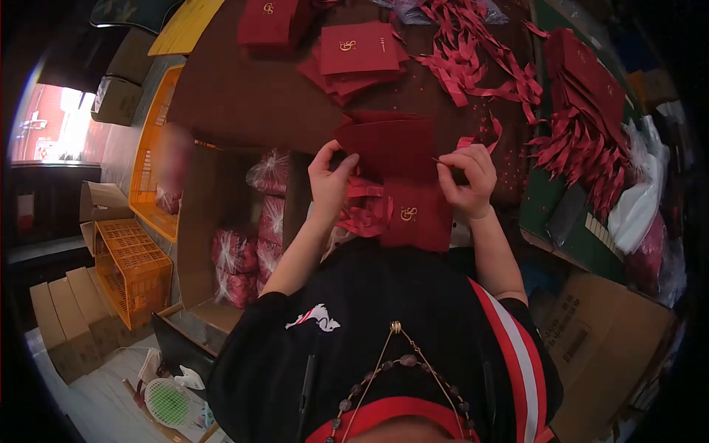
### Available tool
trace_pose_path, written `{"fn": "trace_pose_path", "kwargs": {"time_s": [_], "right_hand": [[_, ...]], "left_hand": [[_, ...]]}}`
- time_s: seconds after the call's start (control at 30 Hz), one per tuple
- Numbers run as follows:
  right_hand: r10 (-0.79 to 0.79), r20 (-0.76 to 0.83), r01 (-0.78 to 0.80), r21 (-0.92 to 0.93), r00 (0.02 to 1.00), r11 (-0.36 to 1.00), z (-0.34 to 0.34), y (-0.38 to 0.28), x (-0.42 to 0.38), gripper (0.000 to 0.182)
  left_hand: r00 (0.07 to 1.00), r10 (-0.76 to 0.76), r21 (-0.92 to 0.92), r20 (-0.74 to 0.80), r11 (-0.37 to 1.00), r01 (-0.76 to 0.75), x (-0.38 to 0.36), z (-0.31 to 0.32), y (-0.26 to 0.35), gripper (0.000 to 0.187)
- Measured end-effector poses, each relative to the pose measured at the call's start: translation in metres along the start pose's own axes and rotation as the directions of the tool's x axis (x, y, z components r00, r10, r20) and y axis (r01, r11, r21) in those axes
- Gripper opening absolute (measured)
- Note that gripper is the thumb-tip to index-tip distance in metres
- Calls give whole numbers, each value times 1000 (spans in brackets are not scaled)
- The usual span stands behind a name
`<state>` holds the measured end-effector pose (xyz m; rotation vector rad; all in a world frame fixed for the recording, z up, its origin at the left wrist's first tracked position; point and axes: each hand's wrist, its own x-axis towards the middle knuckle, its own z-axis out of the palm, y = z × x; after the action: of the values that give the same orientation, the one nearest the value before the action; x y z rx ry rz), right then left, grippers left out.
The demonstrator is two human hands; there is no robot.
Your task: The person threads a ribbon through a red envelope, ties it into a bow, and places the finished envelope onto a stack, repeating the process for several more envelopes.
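A dark red paper gift bag [391, 148] stands open at the table's near edge, its mouth facing away. My left hand [332, 177] grips its left side, thumb in front and fingers partly hidden behind the paper. My right hand [469, 177] is closed in a pinch just right of the bag; a thin dark tip shows at the fingertips, too small to name. A red ribbon [491, 136] curls behind that hand. Below, another red bag [417, 214] with a gold logo lies on my lap, beside a bunch of red ribbons [362, 210].
Red bags [358, 48] are stacked on the brown table [244, 88], with loose ribbons [473, 59] behind. More ribboned bags [587, 81] hang over the right side. At left stand a carton [199, 214] of plastic-wrapped red bundles and orange crates [133, 258]. Another carton [598, 340] is at right.
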<state>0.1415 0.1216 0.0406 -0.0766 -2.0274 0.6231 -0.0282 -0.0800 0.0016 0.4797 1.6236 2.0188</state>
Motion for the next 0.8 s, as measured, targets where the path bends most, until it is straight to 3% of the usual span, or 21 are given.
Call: {"fn": "trace_pose_path", "kwargs": {"time_s": [0.1,0.33,0.4,0.53,0.6,0.8], "right_hand": [[0,-18,0,11,1000,1000,-1,-1,1,21],[-2,-44,4,40,999,999,-6,-11,2,23],[6,-50,-2,78,999,997,-8,-13,0,24],[5,-30,0,163,1000,987,-12,-19,-2,24],[78,14,-79,221,997,972,-8,-23,-2,24],[269,144,-299,261,952,918,10,-30,6,18]], "left_hand": [[996,-73,-101,55,992,78,1,-5,4,27],[991,-129,-252,22,959,130,5,-8,-2,26],[982,-121,-356,148,920,167,6,-15,-6,29],[977,-128,-410,170,892,188,4,-13,-6,30],[988,-142,-438,69,885,158,3,-5,-5,32],[971,-185,-411,151,882,232,-15,15,1,33]]}}
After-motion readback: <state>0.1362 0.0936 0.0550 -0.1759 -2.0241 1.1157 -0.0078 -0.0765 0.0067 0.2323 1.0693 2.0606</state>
